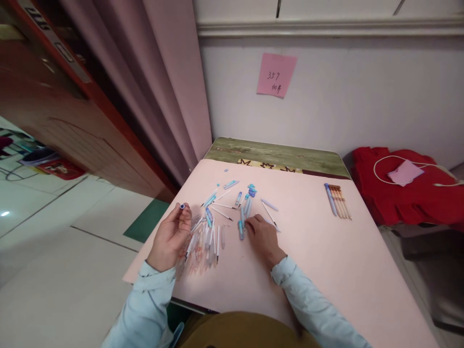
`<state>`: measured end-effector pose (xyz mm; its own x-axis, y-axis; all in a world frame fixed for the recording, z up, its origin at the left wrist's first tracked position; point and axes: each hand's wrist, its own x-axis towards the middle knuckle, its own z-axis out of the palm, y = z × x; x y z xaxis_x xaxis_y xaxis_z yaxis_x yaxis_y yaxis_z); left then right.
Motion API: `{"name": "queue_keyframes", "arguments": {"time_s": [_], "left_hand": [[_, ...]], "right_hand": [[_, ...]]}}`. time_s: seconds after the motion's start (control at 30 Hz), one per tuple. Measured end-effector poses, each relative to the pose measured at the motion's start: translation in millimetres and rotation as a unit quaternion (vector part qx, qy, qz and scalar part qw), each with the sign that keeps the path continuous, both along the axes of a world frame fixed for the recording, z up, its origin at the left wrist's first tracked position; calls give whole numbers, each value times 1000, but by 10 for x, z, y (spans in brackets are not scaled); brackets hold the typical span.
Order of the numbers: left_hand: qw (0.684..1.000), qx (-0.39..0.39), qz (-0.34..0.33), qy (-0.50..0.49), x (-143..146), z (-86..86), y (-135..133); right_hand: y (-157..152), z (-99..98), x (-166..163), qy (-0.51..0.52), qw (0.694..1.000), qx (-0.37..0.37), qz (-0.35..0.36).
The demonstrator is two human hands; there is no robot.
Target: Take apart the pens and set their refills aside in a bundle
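Observation:
My left hand (171, 235) is raised over the left side of the table, fingers closed on a small purple pen part (182, 206) seen end-on. On the table, my right hand (263, 235) reaches to blue and purple pen barrels (247, 207), its fingertips curled down. Whatever lies under those fingertips is hidden. Between the hands spreads a pile of white pen refills (209, 237) with dark tips, mixed with clear tubes. Turquoise and purple pen pieces (208, 217) lie at the top of this pile. Small blue and purple caps (251, 190) form a cluster farther back.
A row of brown pens with a purple one (337, 200) lies at the table's right. Pink paper covers the table (308, 270), with green wood-grain (282, 152) showing behind. To the right is red cloth (366, 193) with a white cable. A wooden door (72, 106) and curtain (163, 72) stand left.

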<state>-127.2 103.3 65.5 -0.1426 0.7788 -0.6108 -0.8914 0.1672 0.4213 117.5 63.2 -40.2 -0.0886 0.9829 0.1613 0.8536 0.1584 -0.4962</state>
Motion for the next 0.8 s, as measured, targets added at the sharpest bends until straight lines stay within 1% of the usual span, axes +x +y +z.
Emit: {"name": "queue_keyframes", "arguments": {"time_s": [0.27, 0.37, 0.57, 0.67, 0.8], "left_hand": [[999, -4, -34, -10, 162, -61, -5], [999, 0, -43, -13, 190, -69, -14], [998, -18, -48, -28, 222, -57, -12], [998, -18, -65, -19, 278, -67, -7], [996, -23, -88, -5, 445, -102, -37]], "right_hand": [[33, 49, 8, 17, 1000, -16, -11], [31, 45, -1, 20, 1000, -13, -5], [6, 40, -30, 15, 1000, 1, 5], [11, 9, -60, -17, 1000, 19, 12], [35, -62, -106, -91, 995, 38, 5]]}}
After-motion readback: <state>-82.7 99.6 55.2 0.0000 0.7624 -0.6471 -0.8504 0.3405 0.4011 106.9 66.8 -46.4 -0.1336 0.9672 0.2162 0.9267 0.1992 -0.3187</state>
